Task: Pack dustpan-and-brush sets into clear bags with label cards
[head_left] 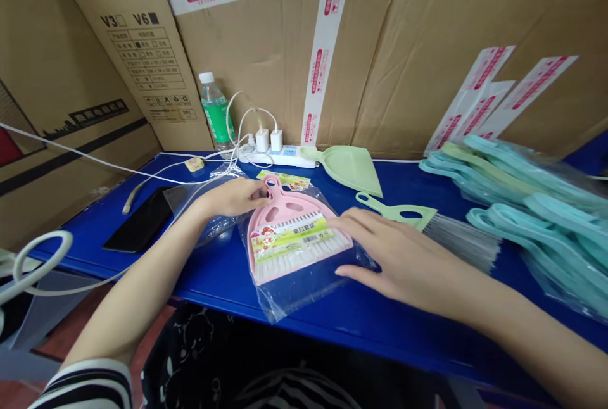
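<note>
A pink dustpan and brush set [280,213] lies on the blue table inside a clear plastic bag [289,295]. Across its white bristles runs a yellow-green label card [291,238]. My left hand [237,196] is closed around the set's handle end, thumb and fingers pinching it. Over the set's right side reaches my right hand [380,251], fingers stretched and thumb apart; its fingertips are at the label's right end, and I cannot tell if they press on it. Behind lie a loose green dustpan [351,167] and a green brush [403,211] with grey bristles.
Bagged turquoise sets [546,206] are piled at the right. At the back stand a power strip [285,156] with chargers and cables, and a bottle [217,111]. A black phone [140,222] lies at left. Cardboard boxes [266,48] wall the table's rear.
</note>
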Tool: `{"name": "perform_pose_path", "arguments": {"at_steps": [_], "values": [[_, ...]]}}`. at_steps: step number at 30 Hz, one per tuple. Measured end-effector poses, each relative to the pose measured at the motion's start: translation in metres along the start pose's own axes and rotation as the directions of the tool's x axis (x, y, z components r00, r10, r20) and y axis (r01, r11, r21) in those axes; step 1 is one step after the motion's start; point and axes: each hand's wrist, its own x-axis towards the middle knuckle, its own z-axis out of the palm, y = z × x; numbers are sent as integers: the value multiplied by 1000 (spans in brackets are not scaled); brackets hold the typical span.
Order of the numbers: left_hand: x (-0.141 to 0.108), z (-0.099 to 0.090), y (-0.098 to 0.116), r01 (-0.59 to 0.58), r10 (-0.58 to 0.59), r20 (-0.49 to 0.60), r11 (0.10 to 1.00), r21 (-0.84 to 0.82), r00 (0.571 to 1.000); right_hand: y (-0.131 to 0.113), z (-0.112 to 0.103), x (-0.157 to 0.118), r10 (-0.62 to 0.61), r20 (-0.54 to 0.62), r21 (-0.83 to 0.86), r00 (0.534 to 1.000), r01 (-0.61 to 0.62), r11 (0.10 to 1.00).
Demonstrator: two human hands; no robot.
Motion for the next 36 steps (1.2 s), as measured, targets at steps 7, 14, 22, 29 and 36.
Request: {"name": "perform_pose_path", "arguments": {"at_steps": [7,14,22,29,36], "values": [[9,10,3,23,-26,-106,999,-32,994,10,10,6,184,241,63,953,-205,977],[15,21,9,-1,-16,-204,997,-82,979,3,11,2,154,212,36,965,-165,986],[20,28,7,-114,69,-297,984,-137,952,-3,7,0,125,209,-121,970,-102,987],[19,29,4,-235,174,-323,959,-160,930,-1,6,1,129,209,-136,969,-101,986],[20,32,5,-332,255,-334,922,-198,907,0,5,2,158,226,-184,961,-117,976]]}}
